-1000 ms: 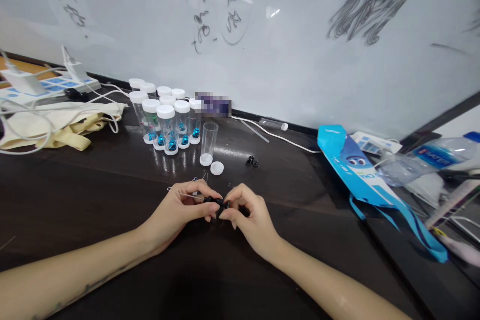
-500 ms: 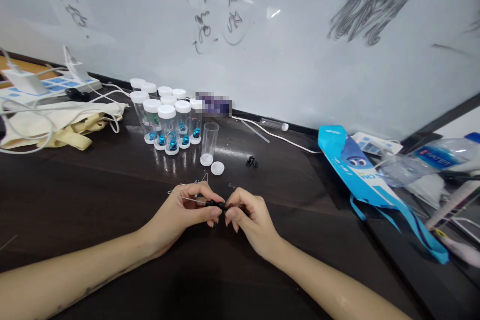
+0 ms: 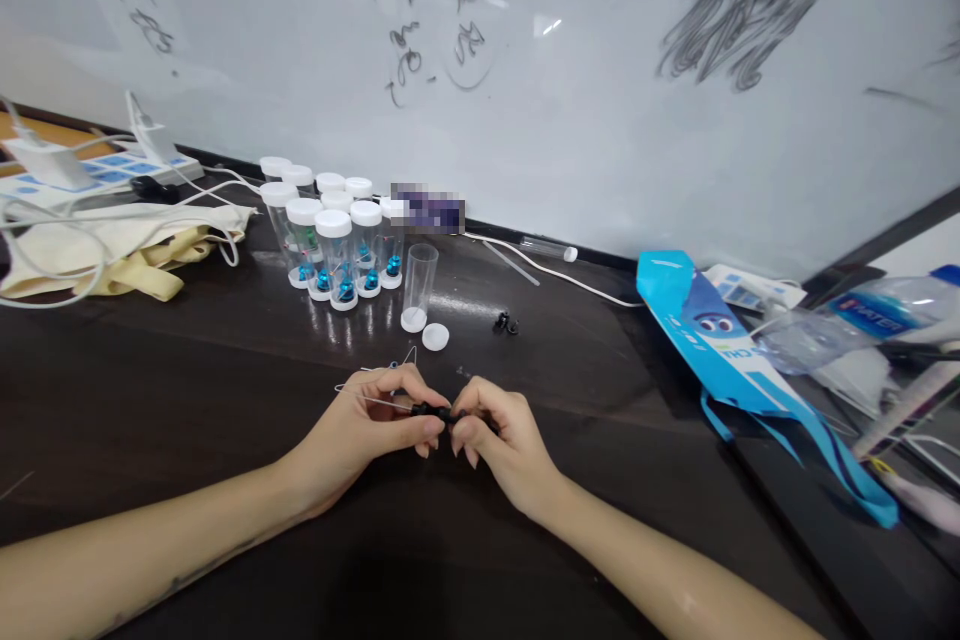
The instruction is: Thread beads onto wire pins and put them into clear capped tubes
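My left hand (image 3: 367, 425) pinches a small black part (image 3: 424, 409) between thumb and fingertips. From its left end a thin pale wire (image 3: 386, 402) runs back over the hand. On the other side, my right hand (image 3: 511, 445) has its thumb and fingers closed on the right end of the same dark piece, mostly covered by the fingertips. Just beyond the left fingers lies a bent thin wire with a small blue bit (image 3: 394, 365). An uncapped clear tube (image 3: 419, 285) stands behind, with a white cap (image 3: 436, 337) beside it. Several little black parts (image 3: 506, 323) lie to the right.
Several white-capped clear tubes (image 3: 335, 255) holding blue pieces stand at the back left. A cream cloth bag (image 3: 112, 245) and a power strip (image 3: 112, 170) are farther left. At right lie a blue bag (image 3: 720, 350) and a water bottle (image 3: 870, 315). A whiteboard (image 3: 555, 120) rises behind.
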`<state>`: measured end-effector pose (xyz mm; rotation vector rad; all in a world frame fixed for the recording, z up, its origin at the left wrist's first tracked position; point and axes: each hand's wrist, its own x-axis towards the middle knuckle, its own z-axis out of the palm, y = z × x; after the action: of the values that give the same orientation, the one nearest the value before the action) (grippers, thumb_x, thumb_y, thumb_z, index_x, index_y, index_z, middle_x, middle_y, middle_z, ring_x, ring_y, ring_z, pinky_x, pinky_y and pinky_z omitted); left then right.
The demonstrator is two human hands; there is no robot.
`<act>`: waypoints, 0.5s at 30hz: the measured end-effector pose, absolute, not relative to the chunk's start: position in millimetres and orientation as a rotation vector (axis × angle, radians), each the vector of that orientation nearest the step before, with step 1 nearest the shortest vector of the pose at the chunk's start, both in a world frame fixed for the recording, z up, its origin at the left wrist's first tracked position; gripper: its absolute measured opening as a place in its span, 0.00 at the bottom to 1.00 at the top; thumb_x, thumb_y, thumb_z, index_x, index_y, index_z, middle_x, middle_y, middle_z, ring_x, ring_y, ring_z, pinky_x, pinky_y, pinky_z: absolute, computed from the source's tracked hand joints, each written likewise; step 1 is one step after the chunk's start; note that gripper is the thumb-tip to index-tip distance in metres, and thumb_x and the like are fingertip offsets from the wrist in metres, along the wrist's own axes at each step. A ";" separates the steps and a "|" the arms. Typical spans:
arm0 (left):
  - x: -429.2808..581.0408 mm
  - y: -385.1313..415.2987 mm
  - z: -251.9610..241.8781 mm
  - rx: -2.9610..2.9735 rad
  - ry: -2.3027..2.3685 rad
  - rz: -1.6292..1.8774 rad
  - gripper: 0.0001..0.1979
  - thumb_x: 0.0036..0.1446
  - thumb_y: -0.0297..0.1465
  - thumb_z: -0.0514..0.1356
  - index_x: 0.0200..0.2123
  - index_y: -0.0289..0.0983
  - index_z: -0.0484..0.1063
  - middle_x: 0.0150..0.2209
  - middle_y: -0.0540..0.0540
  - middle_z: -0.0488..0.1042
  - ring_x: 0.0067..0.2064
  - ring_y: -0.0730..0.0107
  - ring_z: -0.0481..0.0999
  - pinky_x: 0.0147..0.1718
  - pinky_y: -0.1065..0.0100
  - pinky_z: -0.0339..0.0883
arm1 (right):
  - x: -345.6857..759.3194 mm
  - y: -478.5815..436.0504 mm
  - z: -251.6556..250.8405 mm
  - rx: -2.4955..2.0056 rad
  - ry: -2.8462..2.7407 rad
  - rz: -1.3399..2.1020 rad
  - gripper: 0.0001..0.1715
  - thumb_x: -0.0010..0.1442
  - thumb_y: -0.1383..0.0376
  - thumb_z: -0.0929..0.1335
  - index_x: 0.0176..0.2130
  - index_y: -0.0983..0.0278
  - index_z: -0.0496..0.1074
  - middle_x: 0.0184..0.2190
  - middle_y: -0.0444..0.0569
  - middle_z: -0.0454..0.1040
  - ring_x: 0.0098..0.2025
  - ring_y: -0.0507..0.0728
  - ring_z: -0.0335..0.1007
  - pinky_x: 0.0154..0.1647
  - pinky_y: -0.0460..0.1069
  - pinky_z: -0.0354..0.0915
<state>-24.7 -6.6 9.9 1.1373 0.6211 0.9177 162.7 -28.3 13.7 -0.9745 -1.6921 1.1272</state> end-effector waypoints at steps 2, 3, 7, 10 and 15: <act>-24.2 -6.9 10.5 1.143 0.607 0.924 0.06 0.49 0.26 0.69 0.33 0.38 0.79 0.29 0.53 0.70 0.27 0.77 0.73 0.27 0.75 0.68 | 163.0 -28.7 14.0 -0.964 -1.716 1.125 0.26 0.62 0.46 0.65 0.26 0.65 0.65 0.19 0.42 0.68 0.17 0.47 0.59 0.20 0.43 0.54; -24.2 -7.0 10.8 1.144 0.600 0.926 0.06 0.49 0.26 0.69 0.33 0.38 0.79 0.29 0.53 0.69 0.27 0.77 0.73 0.26 0.75 0.68 | 163.2 -28.9 14.0 -0.963 -1.729 1.122 0.27 0.63 0.46 0.64 0.25 0.65 0.65 0.18 0.42 0.67 0.17 0.47 0.59 0.20 0.43 0.54; -24.5 -8.0 12.0 1.146 0.583 0.929 0.07 0.49 0.26 0.69 0.33 0.39 0.79 0.29 0.53 0.70 0.27 0.77 0.74 0.26 0.74 0.69 | 164.1 -29.0 13.9 -0.990 -1.758 1.135 0.28 0.65 0.48 0.61 0.24 0.64 0.63 0.17 0.41 0.67 0.16 0.47 0.58 0.19 0.43 0.53; -24.8 -7.6 12.0 1.145 0.592 0.929 0.06 0.49 0.26 0.69 0.33 0.39 0.79 0.28 0.53 0.70 0.27 0.77 0.73 0.27 0.75 0.68 | 163.7 -29.0 14.3 -1.009 -1.760 1.136 0.26 0.67 0.50 0.61 0.25 0.64 0.63 0.17 0.41 0.66 0.16 0.47 0.58 0.19 0.43 0.53; -24.4 -4.3 7.9 1.100 0.655 0.947 0.06 0.50 0.27 0.69 0.34 0.38 0.79 0.29 0.52 0.72 0.28 0.80 0.72 0.28 0.77 0.67 | 160.2 -29.6 14.1 -1.038 -1.646 1.087 0.14 0.58 0.58 0.72 0.33 0.62 0.65 0.20 0.37 0.64 0.18 0.47 0.59 0.22 0.43 0.55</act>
<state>-24.4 -4.3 7.9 1.1003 0.6552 0.9472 160.2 -29.6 14.1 -1.0377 -1.6461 1.0874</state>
